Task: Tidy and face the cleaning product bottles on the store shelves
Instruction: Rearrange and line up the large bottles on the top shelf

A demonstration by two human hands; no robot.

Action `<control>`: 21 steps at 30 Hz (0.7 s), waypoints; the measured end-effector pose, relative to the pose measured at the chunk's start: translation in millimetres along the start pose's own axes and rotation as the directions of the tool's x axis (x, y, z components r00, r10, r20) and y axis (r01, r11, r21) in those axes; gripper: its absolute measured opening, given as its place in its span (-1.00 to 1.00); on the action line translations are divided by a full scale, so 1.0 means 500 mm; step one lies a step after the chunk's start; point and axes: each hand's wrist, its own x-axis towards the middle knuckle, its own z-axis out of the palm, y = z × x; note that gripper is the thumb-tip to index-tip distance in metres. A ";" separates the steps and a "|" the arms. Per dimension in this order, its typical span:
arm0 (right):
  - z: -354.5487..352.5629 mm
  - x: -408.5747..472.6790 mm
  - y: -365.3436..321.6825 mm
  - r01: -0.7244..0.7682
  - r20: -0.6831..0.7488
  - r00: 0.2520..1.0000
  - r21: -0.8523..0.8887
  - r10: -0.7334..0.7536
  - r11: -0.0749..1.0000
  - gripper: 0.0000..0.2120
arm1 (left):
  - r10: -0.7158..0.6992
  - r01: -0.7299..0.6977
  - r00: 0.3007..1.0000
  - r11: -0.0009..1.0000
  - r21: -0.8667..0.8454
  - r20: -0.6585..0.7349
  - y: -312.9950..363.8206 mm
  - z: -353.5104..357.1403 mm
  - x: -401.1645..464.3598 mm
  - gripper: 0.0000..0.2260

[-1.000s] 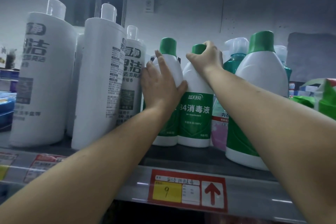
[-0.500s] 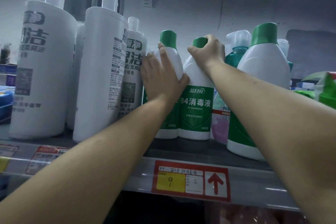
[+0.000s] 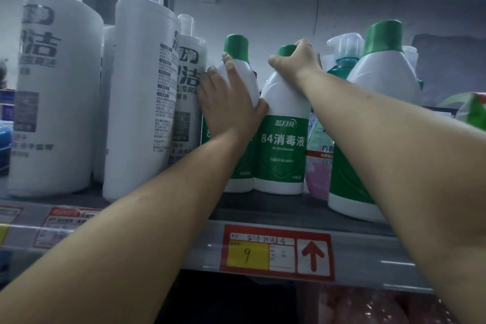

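Observation:
Two small white disinfectant bottles with green caps and green labels stand side by side on the shelf. My left hand wraps the front of the left disinfectant bottle, covering most of its label. My right hand grips the neck and cap of the right disinfectant bottle, whose label faces me. A larger green-capped white bottle stands to the right, partly behind my right forearm.
Three tall white bottles with clear caps fill the shelf's left side. A teal pump bottle and a pink-labelled bottle sit behind. The shelf edge carries a red price tag. Green packaging lies far right.
Both hands keep their hold on the two disinfectant bottles. The left hand's fingers have closed a little more around its bottle. The view has shifted slightly.

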 end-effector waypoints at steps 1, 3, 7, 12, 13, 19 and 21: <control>-0.001 0.000 0.000 -0.005 0.001 1.000 0.004 0.005 1.000 -0.54 | 0.006 -0.006 1.000 1.000 -0.002 0.001 -0.001 -0.001 -0.001 -0.18; -0.002 0.001 -0.002 -0.016 0.003 1.000 0.008 0.016 1.000 -0.54 | 0.026 -0.026 1.000 1.000 -0.007 0.008 -0.003 -0.002 -0.004 -0.19; -0.003 0.004 -0.007 -0.036 0.027 0.999 0.003 0.036 0.999 -0.56 | 0.067 -0.067 0.998 0.998 0.003 0.019 -0.008 -0.003 -0.009 -0.22; -0.001 0.010 -0.004 -0.030 0.020 0.999 0.009 0.030 0.999 -0.61 | 0.171 -0.170 0.985 0.985 0.036 -0.022 -0.016 0.000 -0.016 -0.27; -0.001 0.011 -0.003 -0.031 0.019 0.999 0.011 0.031 0.999 -0.57 | 0.195 -0.194 0.980 0.980 0.045 -0.032 -0.015 -0.001 -0.018 -0.28; -0.004 0.018 0.000 -0.060 0.067 0.996 -0.005 0.060 0.998 -0.53 | 0.133 -0.141 0.974 0.990 0.028 0.184 0.004 -0.028 -0.024 -0.16; -0.009 0.017 -0.002 -0.146 0.153 0.977 -0.013 0.146 0.989 -0.51 | 0.115 -0.139 0.948 0.988 0.063 0.296 0.003 -0.046 -0.022 -0.09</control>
